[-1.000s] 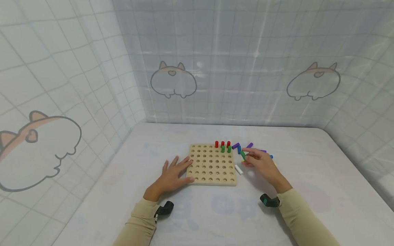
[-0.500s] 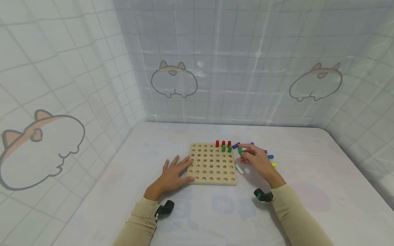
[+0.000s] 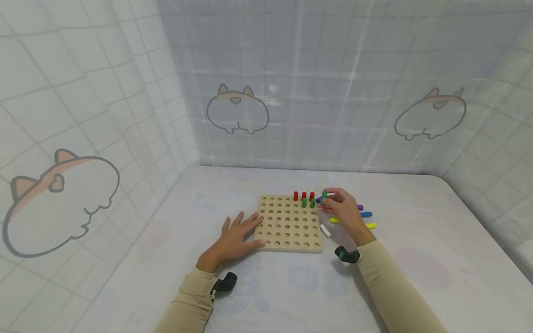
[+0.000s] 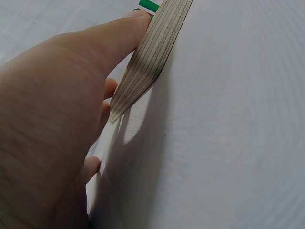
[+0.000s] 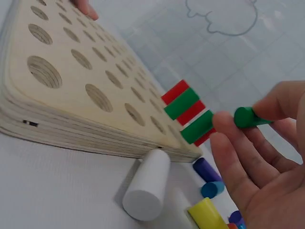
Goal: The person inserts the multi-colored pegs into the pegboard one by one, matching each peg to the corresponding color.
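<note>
A square wooden pegboard (image 3: 287, 226) with rows of holes lies on the table. Several red pegs (image 3: 295, 196) stand along its far row, and two green pegs (image 3: 312, 203) stand in the row nearer. My left hand (image 3: 233, 238) rests spread at the board's left edge, its thumb and fingertips touching the wood. Just right of the board's far right corner, my right hand (image 3: 343, 210) pinches a green peg (image 5: 245, 117) between thumb and finger. That peg is held above the table, roughly upright in the head view.
A white peg (image 5: 147, 186) lies against the board's right side. Yellow pegs (image 3: 370, 225), a blue peg (image 3: 366, 214) and purple pegs (image 5: 206, 170) lie loose to the right, partly behind the right hand. Tiled sheeting with animal drawings (image 3: 238, 111) rises behind the table.
My right hand has moved left toward the board with the green peg, and the peg has turned from tilted to nearly upright. My left hand stays in place on the board's edge.
</note>
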Tool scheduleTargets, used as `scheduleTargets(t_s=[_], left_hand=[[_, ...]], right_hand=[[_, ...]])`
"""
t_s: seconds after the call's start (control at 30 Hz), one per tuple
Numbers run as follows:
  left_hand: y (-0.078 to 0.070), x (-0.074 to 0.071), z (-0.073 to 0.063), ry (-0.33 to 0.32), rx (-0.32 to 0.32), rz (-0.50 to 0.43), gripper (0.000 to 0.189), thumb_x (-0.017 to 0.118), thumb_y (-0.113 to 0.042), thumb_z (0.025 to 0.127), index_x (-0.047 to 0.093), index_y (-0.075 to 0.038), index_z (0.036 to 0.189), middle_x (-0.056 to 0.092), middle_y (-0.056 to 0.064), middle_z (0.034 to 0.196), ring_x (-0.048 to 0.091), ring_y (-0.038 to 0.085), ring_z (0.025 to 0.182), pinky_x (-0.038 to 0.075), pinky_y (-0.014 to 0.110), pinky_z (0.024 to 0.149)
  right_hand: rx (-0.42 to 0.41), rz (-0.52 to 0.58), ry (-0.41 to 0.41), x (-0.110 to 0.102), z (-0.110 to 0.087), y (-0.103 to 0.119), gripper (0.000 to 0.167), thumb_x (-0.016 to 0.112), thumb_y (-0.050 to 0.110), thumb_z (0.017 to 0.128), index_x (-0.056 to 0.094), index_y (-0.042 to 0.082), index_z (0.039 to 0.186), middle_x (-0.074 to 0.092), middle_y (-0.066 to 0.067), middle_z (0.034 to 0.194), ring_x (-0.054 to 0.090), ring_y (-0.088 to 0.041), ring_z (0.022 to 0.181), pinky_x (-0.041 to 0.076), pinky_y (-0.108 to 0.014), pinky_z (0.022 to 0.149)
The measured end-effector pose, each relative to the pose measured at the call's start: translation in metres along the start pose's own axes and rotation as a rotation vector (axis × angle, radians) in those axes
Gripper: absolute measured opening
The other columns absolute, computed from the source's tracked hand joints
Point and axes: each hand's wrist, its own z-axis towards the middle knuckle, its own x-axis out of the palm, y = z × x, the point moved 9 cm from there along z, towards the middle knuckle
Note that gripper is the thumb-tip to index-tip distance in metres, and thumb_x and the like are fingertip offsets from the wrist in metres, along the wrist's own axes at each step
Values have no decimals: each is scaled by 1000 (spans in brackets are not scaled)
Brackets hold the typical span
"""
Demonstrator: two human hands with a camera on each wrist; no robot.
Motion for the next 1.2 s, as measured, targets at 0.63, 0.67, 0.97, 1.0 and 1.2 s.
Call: scheduleTargets(t_s=[0.63, 0.67, 0.97, 1.0, 1.2], left_hand=[[0, 3, -2, -8, 12, 2, 77, 55, -67, 92, 40, -25, 156, 24, -8, 164, 8, 39, 152, -5, 71, 112], [0, 3, -2, -9, 11, 3, 77, 55, -67, 92, 40, -25, 156, 23, -8, 164, 7, 39, 152, -5, 71, 112], [0, 3, -5, -6, 12, 9, 78, 55, -66, 92, 39, -25, 156, 23, -7, 164, 8, 39, 152, -6, 70, 113], [0, 3, -5, -5, 14, 10, 77, 56, -66, 92, 40, -25, 156, 24, -7, 164, 8, 39, 152, -5, 70, 113], [0, 2, -7, -12, 23, 10, 76, 56, -65, 93, 40, -25, 156, 25, -6, 164, 9, 40, 151, -4, 71, 112]], right_hand=[[-142, -129, -62, 16, 22, 18, 37, 66, 15, 98, 60, 6, 133, 63, -18, 120, 63, -27, 105, 51, -51, 95], [-151, -132, -65, 17, 22, 19, 36, 66, 15, 97, 61, 6, 132, 63, -18, 119, 63, -27, 105, 51, -51, 94], [-177, -194, -48, 29, 23, 20, 33, 69, 16, 96, 61, 6, 126, 64, -13, 117, 63, -27, 106, 52, -37, 88], [-185, -200, -41, 30, 23, 20, 33, 68, 16, 96, 61, 6, 127, 64, -14, 118, 63, -28, 106, 52, -36, 87], [-198, -233, -8, 41, 21, 20, 34, 68, 16, 97, 64, 10, 130, 63, -12, 117, 62, -27, 106, 55, -40, 85]])
